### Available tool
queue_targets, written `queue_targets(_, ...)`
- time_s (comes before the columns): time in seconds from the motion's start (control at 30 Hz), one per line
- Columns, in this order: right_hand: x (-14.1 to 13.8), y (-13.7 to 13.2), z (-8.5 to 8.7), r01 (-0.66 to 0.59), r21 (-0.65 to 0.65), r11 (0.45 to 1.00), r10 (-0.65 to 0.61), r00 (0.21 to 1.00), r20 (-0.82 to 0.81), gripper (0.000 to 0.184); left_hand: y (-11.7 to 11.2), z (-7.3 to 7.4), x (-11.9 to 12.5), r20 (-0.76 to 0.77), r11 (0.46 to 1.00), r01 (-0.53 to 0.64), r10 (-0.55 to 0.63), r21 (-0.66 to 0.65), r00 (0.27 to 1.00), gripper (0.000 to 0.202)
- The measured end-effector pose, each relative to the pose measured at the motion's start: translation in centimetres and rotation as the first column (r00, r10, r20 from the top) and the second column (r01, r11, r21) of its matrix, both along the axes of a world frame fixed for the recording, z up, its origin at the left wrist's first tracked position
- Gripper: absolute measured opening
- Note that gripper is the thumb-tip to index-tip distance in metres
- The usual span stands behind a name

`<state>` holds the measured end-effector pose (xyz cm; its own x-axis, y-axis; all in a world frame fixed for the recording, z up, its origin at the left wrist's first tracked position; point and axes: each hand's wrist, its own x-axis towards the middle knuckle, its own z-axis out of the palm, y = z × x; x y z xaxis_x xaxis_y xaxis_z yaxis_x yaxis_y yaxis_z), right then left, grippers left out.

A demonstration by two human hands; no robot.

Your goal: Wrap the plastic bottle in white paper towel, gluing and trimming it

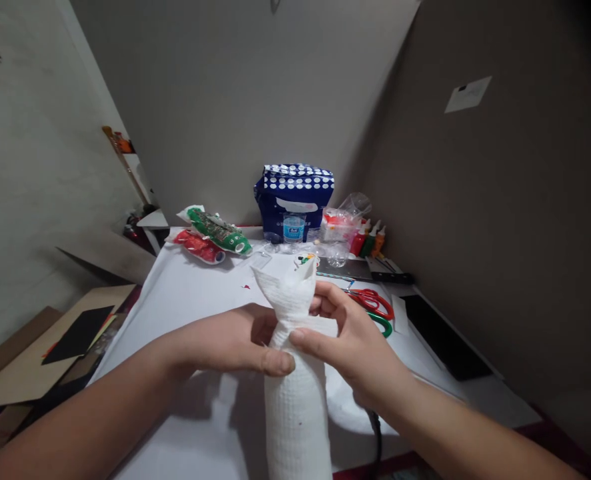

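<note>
Upright in front of me is a white, crinkled, tissue-like wrap [298, 420] shaped as a tube. Its neck is pinched narrow, and the top flares into two points like a fish tail. My left hand [240, 340] is closed round the left side of the neck, thumb pressed on the front. From the right, my right hand [348, 343] grips the same neck, with its thumb across the front and fingers behind. A small loose flap of the wrap sticks out by the right thumb. The fingertips behind the tube are partly hidden.
On the white-covered table [185, 300] lie a green fish craft [225, 233] and a red one [198, 247]. Behind stands a blue bag [295, 200]. To the right are paint bottles [370, 240], a black-handled knife [390, 277], red scissors [375, 300] and a black panel [445, 337].
</note>
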<state>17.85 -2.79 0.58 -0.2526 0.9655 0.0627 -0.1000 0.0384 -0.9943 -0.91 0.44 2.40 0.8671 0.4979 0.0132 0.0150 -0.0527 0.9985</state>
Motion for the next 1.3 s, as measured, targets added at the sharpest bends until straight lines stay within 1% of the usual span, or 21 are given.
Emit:
queue_targets(0.07, -0.2, -0.3, -0.3, 0.068, 0.03, 0.997, -0.069, 0.997, 0.029, 0.062, -0.4, 0.5, -0.2, -0.053, 0.998, -0.038, 0.04, 0.047, 0.998, 0.064)
queue_targets(0.17, -0.3, -0.7, -0.6, 0.05, 0.042, 0.998, -0.051, 0.999, 0.0, 0.057, -1.0, 1.1, -0.8, -0.129, 0.984, -0.119, 0.136, 0.133, 0.982, 0.061)
queue_targets(0.23, -0.2, -1.0, -0.7, 0.046, 0.066, 0.997, -0.046, 0.999, -0.012, 0.049, -1.4, 1.3, -1.1, -0.187, 0.971, -0.16, 0.193, 0.179, 0.963, 0.058)
queue_targets(0.33, 0.0, -1.5, -0.7, 0.044, 0.115, 0.992, -0.047, 0.999, 0.025, 0.027, -1.6, 1.4, -1.3, -0.246, 0.963, -0.176, 0.225, 0.205, 0.943, 0.049)
queue_targets(0.4, 0.3, -1.8, -0.7, 0.089, 0.261, 0.961, -0.119, 0.988, 0.101, 0.018, -1.5, 1.4, -1.2, -0.261, 0.961, -0.181, 0.233, 0.211, 0.937, 0.04)
queue_targets(0.43, 0.4, -2.1, -0.7, 0.105, 0.385, 0.917, -0.17, 0.976, 0.138, 0.015, -1.5, 1.4, -1.2, -0.252, 0.959, -0.184, 0.236, 0.216, 0.938, 0.037)
queue_targets(0.5, 0.7, -2.6, -0.6, 0.065, 0.65, 0.757, -0.251, 0.948, 0.197, 0.013, -1.5, 1.5, -1.1, -0.219, 0.952, -0.196, 0.248, 0.234, 0.944, 0.032)
queue_targets(0.57, 1.2, -3.1, -0.6, -0.044, 0.815, 0.577, -0.285, 0.925, 0.252, 0.022, -1.6, 1.7, -1.0, -0.187, 0.946, -0.208, 0.258, 0.248, 0.948, 0.031)
queue_targets(0.6, 1.4, -3.3, -0.6, -0.097, 0.857, 0.506, -0.305, 0.909, 0.283, 0.028, -1.7, 1.7, -1.0, -0.18, 0.943, -0.218, 0.267, 0.251, 0.947, 0.033)
queue_targets(0.67, 1.8, -3.6, -0.6, -0.175, 0.895, 0.409, -0.354, 0.874, 0.333, 0.036, -1.9, 1.7, -1.0, -0.183, 0.941, -0.235, 0.282, 0.243, 0.942, 0.036)
queue_targets(0.7, 1.9, -3.6, -0.6, -0.201, 0.902, 0.381, -0.366, 0.864, 0.347, 0.038, -1.9, 1.7, -1.1, -0.175, 0.943, -0.242, 0.285, 0.229, 0.942, 0.037)
queue_targets(0.73, 2.0, -3.6, -0.5, -0.211, 0.902, 0.376, -0.367, 0.86, 0.354, 0.038, -2.0, 1.6, -1.1, -0.155, 0.948, -0.248, 0.281, 0.2, 0.947, 0.039)
queue_targets(0.77, 2.0, -3.5, -0.5, -0.2, 0.896, 0.396, -0.355, 0.867, 0.35, 0.037, -2.0, 1.4, -1.1, -0.126, 0.955, -0.254, 0.274, 0.155, 0.953, 0.041)
queue_targets(0.8, 1.9, -3.4, -0.5, -0.165, 0.882, 0.441, -0.332, 0.883, 0.331, 0.034, -1.9, 1.2, -1.1, -0.092, 0.961, -0.257, 0.266, 0.1, 0.96, 0.042)
queue_targets(0.87, 1.5, -3.1, -0.4, -0.043, 0.811, 0.584, -0.285, 0.924, 0.255, 0.025, -1.8, 0.9, -1.1, -0.04, 0.964, -0.265, 0.265, -0.004, 0.963, 0.044)
queue_targets(0.93, 1.1, -2.6, -0.4, 0.064, 0.688, 0.723, -0.254, 0.951, 0.179, 0.016, -1.8, 0.7, -1.0, -0.025, 0.959, -0.279, 0.278, -0.05, 0.96, 0.044)
queue_targets(1.0, 0.8, -2.2, -0.3, 0.116, 0.579, 0.807, -0.231, 0.964, 0.129, 0.013, -1.8, 0.7, -1.0, -0.024, 0.957, -0.287, 0.287, -0.046, 0.958, 0.043)
queue_targets(1.07, 0.6, -2.0, -0.3, 0.13, 0.51, 0.851, -0.202, 0.975, 0.088, 0.014, -2.0, 0.9, -1.0, -0.045, 0.956, -0.29, 0.289, -0.033, 0.956, 0.042)
queue_targets(1.13, 0.6, -1.9, -0.2, 0.125, 0.474, 0.872, -0.173, 0.983, 0.058, 0.013, -2.2, 1.2, -1.0, -0.104, 0.955, -0.296, 0.293, -0.021, 0.951, 0.041)
queue_targets(1.2, 0.7, -2.0, -0.1, 0.099, 0.474, 0.875, -0.148, 0.987, 0.067, 0.01, -2.5, 1.3, -1.1, -0.162, 0.951, -0.308, 0.303, -0.005, 0.939, 0.043)
queue_targets(1.3, 1.0, -2.2, 0.0, 0.059, 0.52, 0.852, -0.143, 0.982, 0.122, 0.012, -2.7, 1.4, -1.3, -0.206, 0.951, -0.306, 0.31, 0.053, 0.928, 0.048)
